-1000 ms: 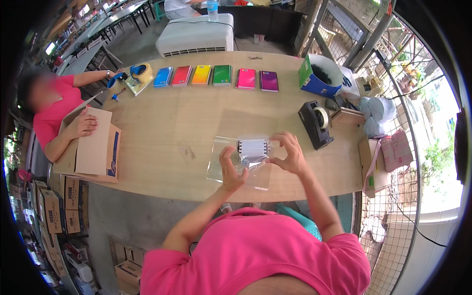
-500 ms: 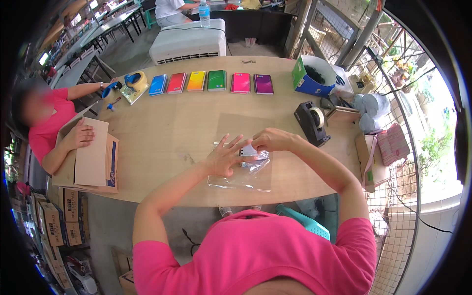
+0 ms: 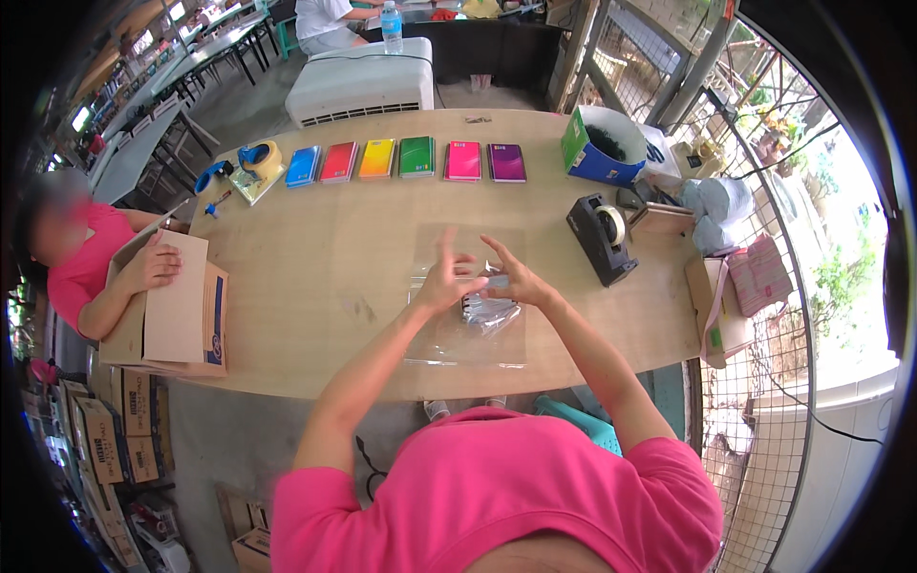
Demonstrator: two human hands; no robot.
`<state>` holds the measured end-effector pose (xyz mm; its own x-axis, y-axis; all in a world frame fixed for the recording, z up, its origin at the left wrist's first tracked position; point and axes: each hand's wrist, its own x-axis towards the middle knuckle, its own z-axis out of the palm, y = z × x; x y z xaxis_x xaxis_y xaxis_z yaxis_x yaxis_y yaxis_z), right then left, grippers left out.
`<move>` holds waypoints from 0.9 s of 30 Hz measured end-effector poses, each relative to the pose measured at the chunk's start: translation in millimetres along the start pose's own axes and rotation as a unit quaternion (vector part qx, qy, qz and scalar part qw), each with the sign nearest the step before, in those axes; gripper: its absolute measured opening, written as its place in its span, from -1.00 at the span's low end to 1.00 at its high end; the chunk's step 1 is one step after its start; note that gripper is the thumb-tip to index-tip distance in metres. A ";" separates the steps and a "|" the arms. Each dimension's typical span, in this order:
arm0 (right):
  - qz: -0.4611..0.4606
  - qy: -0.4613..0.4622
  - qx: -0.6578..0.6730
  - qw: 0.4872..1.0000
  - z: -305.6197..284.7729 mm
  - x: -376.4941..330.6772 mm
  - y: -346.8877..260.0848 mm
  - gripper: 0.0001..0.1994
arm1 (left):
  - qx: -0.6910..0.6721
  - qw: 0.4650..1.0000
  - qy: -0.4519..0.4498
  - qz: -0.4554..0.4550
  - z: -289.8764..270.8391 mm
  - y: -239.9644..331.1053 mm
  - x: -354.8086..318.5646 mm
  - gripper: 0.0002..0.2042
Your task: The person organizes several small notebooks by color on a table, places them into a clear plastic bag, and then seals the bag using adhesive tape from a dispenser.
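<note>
A clear plastic bag lies flat on the table in front of me. Inside or under its crumpled film is a small whitish item with a dark, striped edge; its kind is hard to make out. My left hand is over the bag's left part, fingers raised and apart, slightly blurred. Facing it, my right hand has its fingers spread at the item's upper right. Both thumbs come close together over a pale strip of film. Whether they touch it is unclear.
Six notebooks in different colours form a row at the back. A tape dispenser and a blue-green box stand to the right. At left, a co-worker's hand rests on an open carton; tape rolls lie behind.
My right hand has gone from a closed pinch to spread fingers. My left hand has turned from lying spread over the film to fingers pointing up. The co-worker's far arm has drawn back from the tape.
</note>
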<state>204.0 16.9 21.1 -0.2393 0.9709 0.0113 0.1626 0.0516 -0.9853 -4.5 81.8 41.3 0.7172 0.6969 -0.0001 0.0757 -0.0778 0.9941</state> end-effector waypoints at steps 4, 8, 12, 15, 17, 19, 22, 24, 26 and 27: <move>0.000 0.017 -0.033 0.999 -3.3 -3.9 9.0 0.07 | -0.195 0.979 0.063 0.005 6.5 64.9 6.6 -0.36; 0.018 0.014 -0.012 1.000 -0.8 -7.9 -4.8 0.03 | 0.190 0.945 0.114 0.240 11.9 59.4 -45.2 -0.46; 0.022 -0.001 0.011 1.000 -1.3 -4.9 -3.2 -0.04 | 0.416 0.867 0.143 0.232 40.0 15.3 -50.5 -0.76; 0.029 0.006 0.000 1.000 0.3 -3.1 -3.8 -0.12 | 0.123 0.972 0.153 0.126 45.6 4.7 -39.5 -0.77; 0.019 0.010 -0.015 1.000 -0.2 -0.5 -5.3 -0.15 | 0.164 0.966 0.149 0.137 43.3 -9.1 -29.7 -0.75; 0.038 0.069 0.098 0.992 -4.6 -3.5 0.9 -0.16 | 0.179 0.966 0.139 0.128 43.4 -12.1 -23.7 -0.72; -0.012 0.137 0.082 0.987 -7.9 -9.9 -1.8 -0.33 | 0.122 0.981 0.131 0.072 36.1 -15.8 -16.2 -0.63; -0.039 0.152 0.000 0.988 -5.0 -15.3 -8.0 -0.51 | 0.013 0.993 0.115 0.016 33.1 -16.1 -12.3 -0.54; -0.032 0.142 -0.091 0.985 0.3 -22.0 -14.9 -0.70 | -0.065 0.992 0.093 -0.051 33.9 -14.7 -10.3 -0.60; -0.038 0.161 -0.112 0.980 6.9 -30.0 -23.1 -0.76 | -0.102 0.988 0.082 -0.084 33.6 -12.0 -9.6 -0.62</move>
<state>200.8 -15.1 42.3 0.0507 0.9839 0.1714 0.3715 0.1407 -0.9177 11.0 52.0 25.8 0.5837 0.7948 -0.1662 0.0303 0.1832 0.9826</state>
